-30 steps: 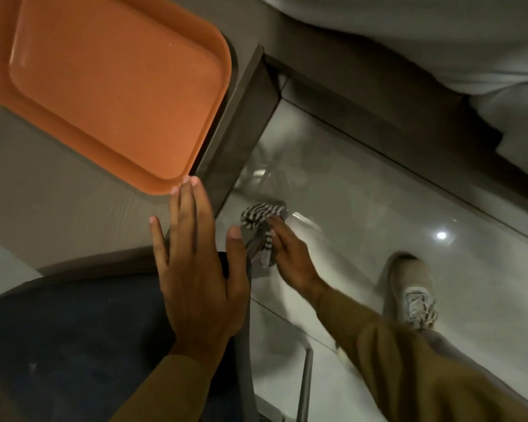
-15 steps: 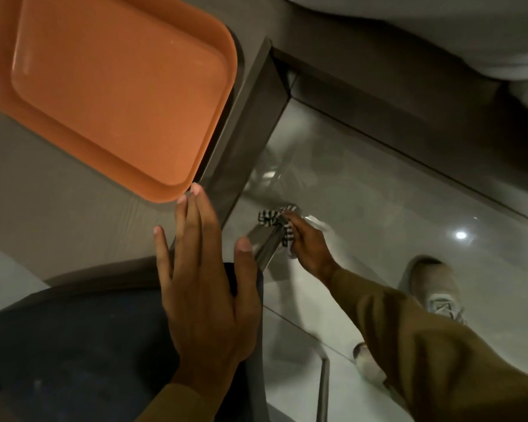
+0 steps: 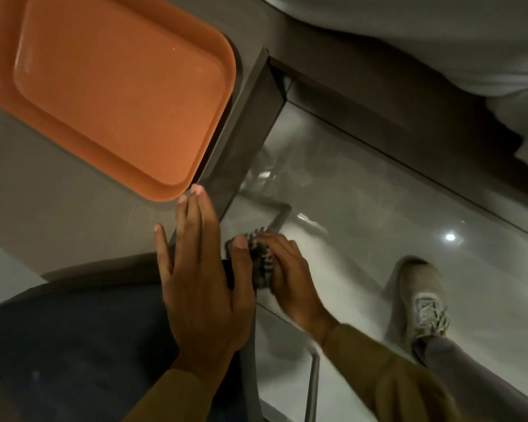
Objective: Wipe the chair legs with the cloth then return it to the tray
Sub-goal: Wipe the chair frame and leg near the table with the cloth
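- Flat orange plastic tray sits bare on the grey desk, up left.
- Your left hand lies flat on the dark chair seat, fingers spread, gripping nothing.
- Your right hand has its grip closed around the soft black-and-white checked cloth, bunched against the thin metal chair leg; light and limp, so likely best held wadded.
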{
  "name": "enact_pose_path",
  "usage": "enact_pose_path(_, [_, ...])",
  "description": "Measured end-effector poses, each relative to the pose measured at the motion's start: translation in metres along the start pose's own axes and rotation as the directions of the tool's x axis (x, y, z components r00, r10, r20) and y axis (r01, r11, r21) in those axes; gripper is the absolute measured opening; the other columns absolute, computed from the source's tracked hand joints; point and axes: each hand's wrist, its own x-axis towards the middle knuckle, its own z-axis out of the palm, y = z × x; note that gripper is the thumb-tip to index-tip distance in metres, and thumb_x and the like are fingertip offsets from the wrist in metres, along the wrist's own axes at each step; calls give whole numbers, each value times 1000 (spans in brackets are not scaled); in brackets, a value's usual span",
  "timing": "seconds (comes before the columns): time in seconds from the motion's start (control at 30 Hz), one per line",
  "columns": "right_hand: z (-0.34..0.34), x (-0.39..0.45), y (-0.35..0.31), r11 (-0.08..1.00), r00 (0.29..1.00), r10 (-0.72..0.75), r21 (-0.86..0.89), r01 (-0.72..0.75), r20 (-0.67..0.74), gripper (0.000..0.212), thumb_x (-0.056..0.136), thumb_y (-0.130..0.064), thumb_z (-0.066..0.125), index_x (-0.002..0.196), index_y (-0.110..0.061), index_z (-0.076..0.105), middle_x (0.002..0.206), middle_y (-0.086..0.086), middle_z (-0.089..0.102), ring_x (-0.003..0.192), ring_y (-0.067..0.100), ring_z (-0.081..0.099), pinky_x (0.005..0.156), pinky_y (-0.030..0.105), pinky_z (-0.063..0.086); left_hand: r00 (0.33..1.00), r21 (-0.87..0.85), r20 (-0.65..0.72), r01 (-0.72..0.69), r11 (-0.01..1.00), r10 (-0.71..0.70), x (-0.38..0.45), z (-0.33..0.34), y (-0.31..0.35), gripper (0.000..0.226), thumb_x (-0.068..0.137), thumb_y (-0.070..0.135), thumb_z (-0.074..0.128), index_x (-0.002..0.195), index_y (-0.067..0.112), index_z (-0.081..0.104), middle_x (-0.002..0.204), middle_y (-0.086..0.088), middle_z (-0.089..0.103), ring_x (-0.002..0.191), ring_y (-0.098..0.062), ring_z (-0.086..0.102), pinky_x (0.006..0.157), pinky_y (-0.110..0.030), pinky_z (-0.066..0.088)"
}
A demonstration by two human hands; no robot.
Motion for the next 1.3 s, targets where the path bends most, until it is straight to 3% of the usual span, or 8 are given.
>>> enact_pose_path(0.13, [0,54,62,982,983,175,-84,-170,50,48,95,17,51,136,-5,66,138,17,67,133,28,62,115,54,48,1000,-30,-19,9,999,-10,0,1,-2,74,113,56,17,173,15,26,181,3,29,170,-12,19,141,-51,8])
enact_pose_path(0.27, [4,78,70,947,947,319,-45,-318,37,50,93,16,51,136,-7,65,137,21,65,126,47,64,108,62,52,999,-41,-24,22,999,-23,0,3,-2,69,113,49,23,173,16,26,181,3,29,170,-11,19,142,-51,7])
enact_pose_path(0.6, [2,-26,-14,992,998,-64,105,64,-4,37,111,-17,48,145,-14,62,151,3,64,145,16,56,122,38,44,1000,12,-4,7,1000,-7,0,0,0,67,113,43,26,172,13,27,180,-1,31,171,-16,20,141,-55,10])
enact_pose_path(0.8, [-2,52,59,938,937,346,-23,-345,44,44,110,-1,44,151,-13,55,145,22,66,113,26,65,106,36,53,1000,-24,-4,15,1000,-15,1,1,0,68,112,47,24,173,15,26,181,2,29,171,-13,19,141,-55,9])
enact_pose_path(0.87, [-9,86,78,903,905,419,-142,-406,74,42,112,-9,42,152,-14,55,144,26,65,117,38,69,107,49,56,1000,-31,-3,16,999,-16,0,2,-1,69,112,48,23,173,15,26,181,3,28,171,-12,18,141,-56,9])
enact_pose_path(1.03, [-13,120,84,842,838,533,-171,-512,118,39,112,-15,42,148,-14,56,128,28,68,95,37,68,76,35,56,1000,-58,-16,16,998,-17,0,4,-1,68,112,45,25,173,17,25,181,4,28,170,-11,19,141,-54,8])
enact_pose_path(1.2, [-24,52,21,955,944,280,-155,-255,174,38,110,-10,47,143,-19,64,127,15,76,93,9,67,88,32,60,1000,-40,15,19,999,-18,0,-1,1,67,112,43,26,173,16,25,181,3,28,171,-11,16,141,-57,10])
enact_pose_path(1.3, [-24,1,-14,994,985,85,-86,-73,151,33,110,-35,44,137,-40,62,128,-16,71,94,-15,67,87,6,55,1000,-20,13,6,1000,-6,0,-1,0,67,112,43,25,173,15,26,181,2,29,171,-12,16,140,-57,12])
